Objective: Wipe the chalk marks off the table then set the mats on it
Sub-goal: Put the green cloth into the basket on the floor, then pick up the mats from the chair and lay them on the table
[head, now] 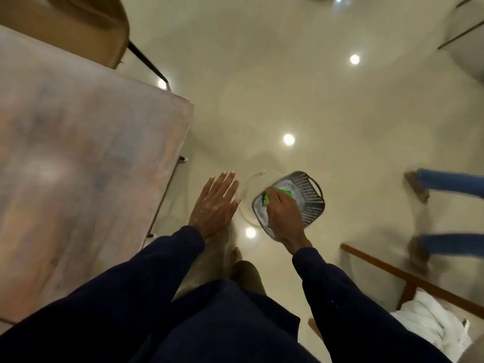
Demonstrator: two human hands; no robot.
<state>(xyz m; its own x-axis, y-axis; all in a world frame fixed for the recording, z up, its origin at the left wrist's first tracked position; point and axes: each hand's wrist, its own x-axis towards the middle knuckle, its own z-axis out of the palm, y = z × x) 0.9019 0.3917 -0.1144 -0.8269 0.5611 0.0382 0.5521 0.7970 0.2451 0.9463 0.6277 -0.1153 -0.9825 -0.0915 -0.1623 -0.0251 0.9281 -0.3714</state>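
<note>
The table (78, 158) fills the left side, its top smeared with pale chalky marks. On the floor to its right stands a grey perforated basket (310, 195) beside a clear round bowl (248, 195). My right hand (284, 216) is inside the basket, closed on a green cloth (277, 193). My left hand (214, 205) hovers flat with fingers spread, between the table edge and the bowl, holding nothing. No mats are in view.
A tan chair (78, 27) stands at the table's far end. Another person's legs in blue jeans (450, 210) are at the right. A wooden frame (408, 279) with white fabric (434, 320) sits at lower right. The floor is glossy cream tile.
</note>
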